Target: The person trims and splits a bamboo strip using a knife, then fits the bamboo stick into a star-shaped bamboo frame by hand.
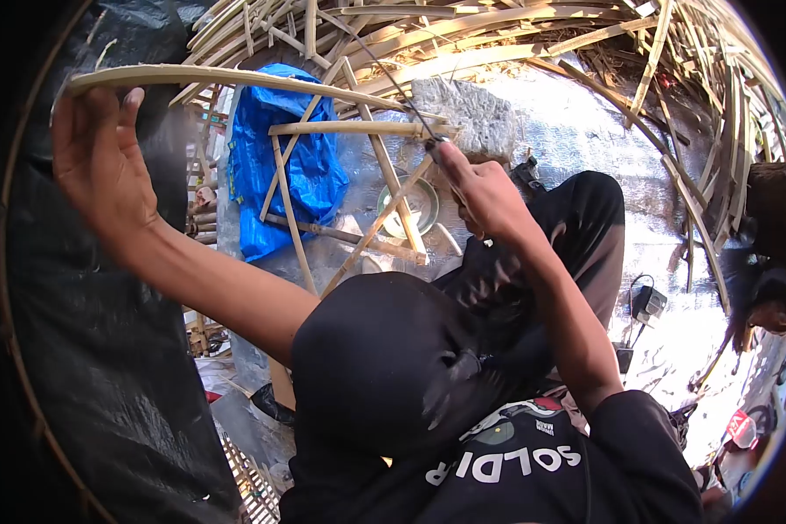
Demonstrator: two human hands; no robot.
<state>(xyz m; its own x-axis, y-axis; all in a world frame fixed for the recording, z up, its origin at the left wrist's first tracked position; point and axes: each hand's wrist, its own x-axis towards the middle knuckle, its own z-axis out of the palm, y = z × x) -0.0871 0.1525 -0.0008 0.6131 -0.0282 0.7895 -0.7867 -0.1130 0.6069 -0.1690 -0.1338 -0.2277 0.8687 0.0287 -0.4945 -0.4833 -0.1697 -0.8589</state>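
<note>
My left hand point(105, 157) holds the left end of a long, pale bamboo strip point(227, 76), its fingers partly hidden behind the strip. The strip runs rightward, slightly bowed, above a stand of crossed bamboo sticks point(384, 166). In my right hand point(489, 192) is the handle of a knife point(397, 85). Its long, thin, dark blade slants up and left, passing across the strip near the right end. Whether the edge touches the strip I cannot tell. Behind that end sits a rough grey stone block point(472, 113).
A crumpled blue tarp point(288, 175) lies behind the stand, with a round bowl point(408, 208) below the top bar. Many bamboo strips point(533, 39) curve along the far side and right. A small black device with a cable point(648, 304) rests on the silvery ground sheet. Black sheeting point(105, 367) hangs at left.
</note>
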